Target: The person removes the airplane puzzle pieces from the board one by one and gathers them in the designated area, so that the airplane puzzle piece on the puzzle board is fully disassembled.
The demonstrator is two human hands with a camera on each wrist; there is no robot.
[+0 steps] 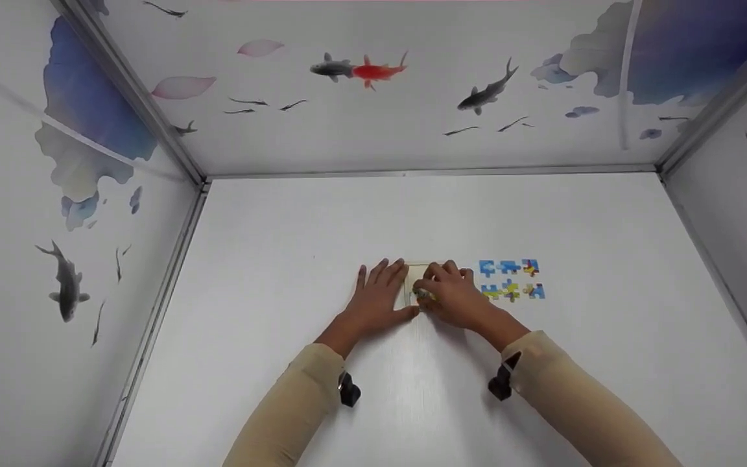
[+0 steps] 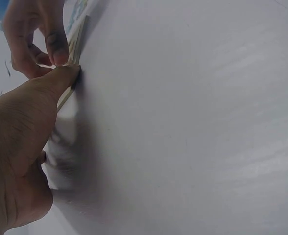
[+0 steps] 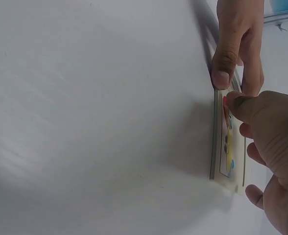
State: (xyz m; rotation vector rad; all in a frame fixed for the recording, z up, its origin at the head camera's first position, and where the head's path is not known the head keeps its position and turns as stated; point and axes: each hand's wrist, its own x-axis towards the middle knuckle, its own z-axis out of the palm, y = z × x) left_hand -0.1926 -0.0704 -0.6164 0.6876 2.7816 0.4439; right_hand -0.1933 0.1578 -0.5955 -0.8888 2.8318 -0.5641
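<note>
A shallow wooden puzzle tray (image 1: 416, 269) lies flat on the white table, partly covered by both hands. My left hand (image 1: 377, 298) rests along its left side with the fingers spread and straight, and the thumb presses the near left corner. Over the tray, my right hand (image 1: 458, 298) pinches a small jigsaw piece (image 1: 423, 294) between thumb and fingers, near that left thumb. Most of this piece is hidden. In the right wrist view, colourful jigsaw pieces (image 3: 227, 159) lie inside the tray along its near edge.
To the right of the tray, several loose jigsaw pieces lie in two rows, an upper row (image 1: 509, 267) and a lower row (image 1: 511, 291) partly behind my right hand. White panels (image 1: 406, 130) printed with fish enclose the table (image 1: 321, 220) at the back and sides.
</note>
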